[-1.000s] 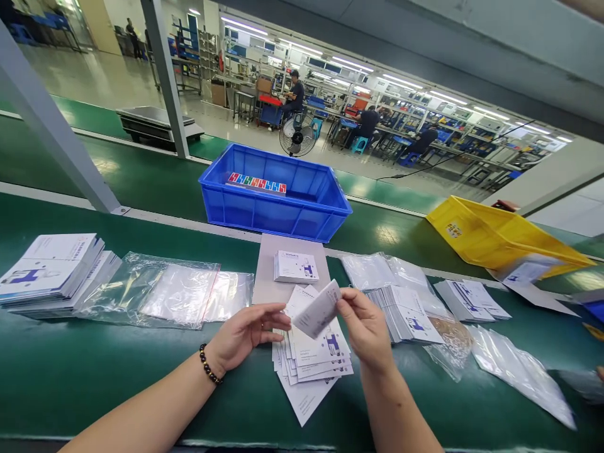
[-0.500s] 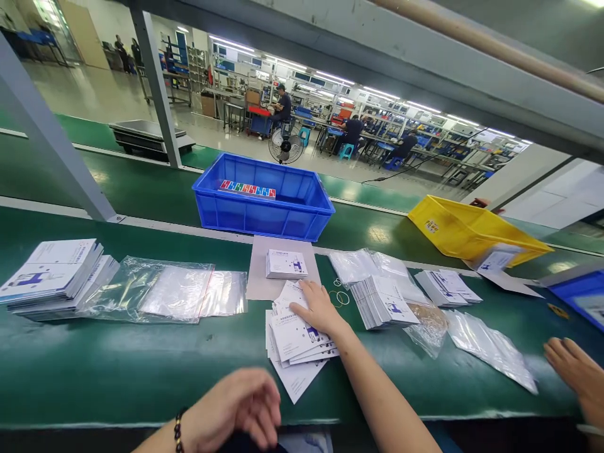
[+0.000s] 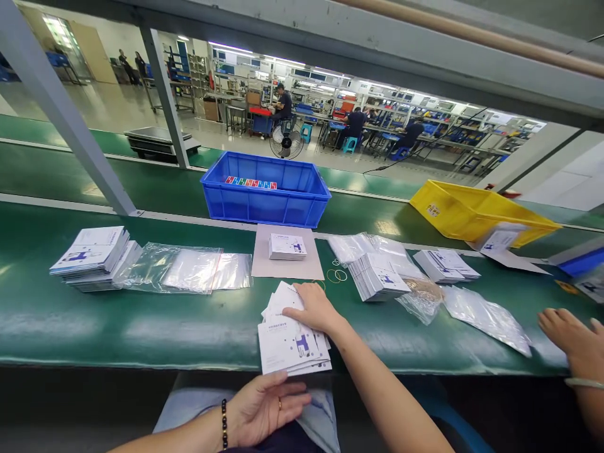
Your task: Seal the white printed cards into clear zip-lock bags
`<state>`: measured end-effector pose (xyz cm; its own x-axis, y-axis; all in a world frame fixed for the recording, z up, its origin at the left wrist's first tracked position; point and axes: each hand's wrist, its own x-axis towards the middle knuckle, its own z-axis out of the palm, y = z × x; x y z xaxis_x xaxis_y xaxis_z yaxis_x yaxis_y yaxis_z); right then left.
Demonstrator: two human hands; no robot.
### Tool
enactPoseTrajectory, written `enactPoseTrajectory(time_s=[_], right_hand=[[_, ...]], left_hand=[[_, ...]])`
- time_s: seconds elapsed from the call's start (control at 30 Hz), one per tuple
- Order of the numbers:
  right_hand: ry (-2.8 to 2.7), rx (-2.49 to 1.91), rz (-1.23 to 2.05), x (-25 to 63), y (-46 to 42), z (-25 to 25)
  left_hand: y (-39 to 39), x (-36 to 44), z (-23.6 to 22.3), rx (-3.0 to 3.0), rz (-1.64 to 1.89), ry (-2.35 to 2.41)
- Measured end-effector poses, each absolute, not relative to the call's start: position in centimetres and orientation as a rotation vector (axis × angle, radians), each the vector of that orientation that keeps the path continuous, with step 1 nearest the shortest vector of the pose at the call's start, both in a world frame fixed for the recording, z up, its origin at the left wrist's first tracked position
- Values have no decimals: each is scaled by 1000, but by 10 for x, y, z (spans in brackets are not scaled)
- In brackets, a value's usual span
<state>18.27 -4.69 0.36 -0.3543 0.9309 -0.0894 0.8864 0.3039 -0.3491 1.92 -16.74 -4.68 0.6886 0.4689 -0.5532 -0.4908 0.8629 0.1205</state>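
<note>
While the right hand (image 3: 314, 306) is lying over the far part of the loose booklets (image 3: 282, 346), which are fanning out at the near edge of the table (image 3: 165, 330), its thumb is standing apart; whether its fingers are gripping is unclear. The left hand (image 3: 267, 406) (a beaded bracelet (image 3: 224, 421) is circling its wrist) is hanging palm up just nearer, fingers spreading loosely. Farther off, a neat stack (image 3: 287, 245) is sitting on a card (image 3: 309, 267), with rubber bands (image 3: 336, 275) lying to the right.
</note>
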Motion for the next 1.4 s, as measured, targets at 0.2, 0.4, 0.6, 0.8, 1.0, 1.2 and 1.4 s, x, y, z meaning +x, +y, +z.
enactPoseTrajectory(time_s=[0.2,0.4,0.6,0.8,1.0,1.2,1.4], right_hand=[[-2481,-1498,725,172,-80,6],[-2408,-1500,765,150,-84,3],[-1967,-1642,844,197,-100,-6],[-1896,-1658,926,205,-126,-24],[-1825,-1674,1005,173,-132,-15],[-2092,-1638,857,146,-106,11],[-2357,-1543,1139,121,-77,25]], left_hand=[[-176,9,-40,-79,783,638],[-180,10,-35,-57,766,665],[-177,12,-29,-10,753,823],[-176,12,-28,-28,761,807],[-182,-8,-29,-4,783,860],[-186,-31,-22,-15,778,885],[-187,-36,-33,14,778,823]])
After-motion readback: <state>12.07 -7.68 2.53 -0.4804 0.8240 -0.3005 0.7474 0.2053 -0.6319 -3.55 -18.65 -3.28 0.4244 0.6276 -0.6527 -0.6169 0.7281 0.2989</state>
